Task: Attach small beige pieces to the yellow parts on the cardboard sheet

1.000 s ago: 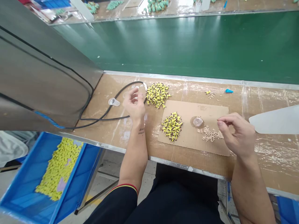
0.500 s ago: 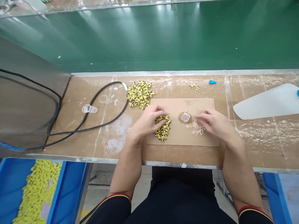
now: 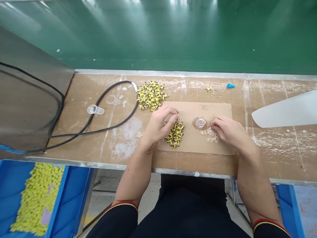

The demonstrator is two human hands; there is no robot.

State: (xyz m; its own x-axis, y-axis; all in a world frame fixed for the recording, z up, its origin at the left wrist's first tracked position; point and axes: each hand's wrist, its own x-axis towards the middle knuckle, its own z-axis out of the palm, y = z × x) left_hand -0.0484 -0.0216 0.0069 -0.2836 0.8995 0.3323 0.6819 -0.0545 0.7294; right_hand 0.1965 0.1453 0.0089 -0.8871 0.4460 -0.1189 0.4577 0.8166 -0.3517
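My left hand [image 3: 160, 124] is pinched at the upper left of a small pile of yellow-and-black figure-like pieces [image 3: 175, 135]. A tiny pale bit shows at its fingertips, too small to name. On the other side, my right hand [image 3: 228, 129] has thumb and fingers pressed together, just above and right of a heap of tiny cream-coloured pieces [image 3: 212, 135]. Whatever its fingertips hold is hidden. Between the hands, a small round clear dish [image 3: 200, 123] sits on a wet-looking spot of the cardboard sheet [image 3: 190, 145].
A bigger pile of yellow-and-black pieces [image 3: 151, 96] lies behind my left hand. A looped black cable [image 3: 109, 129] and clear plastic scoops [image 3: 95, 109] lie to the left. At the back is a blue cone-shaped cap [image 3: 230, 85]; a white plastic sheet-like piece [image 3: 284, 110] lies right.
My left hand has risen slightly off the near pile and its fingers have closed to a pinch. My right fingers have drawn together by the cream pieces. The view has shifted slightly.
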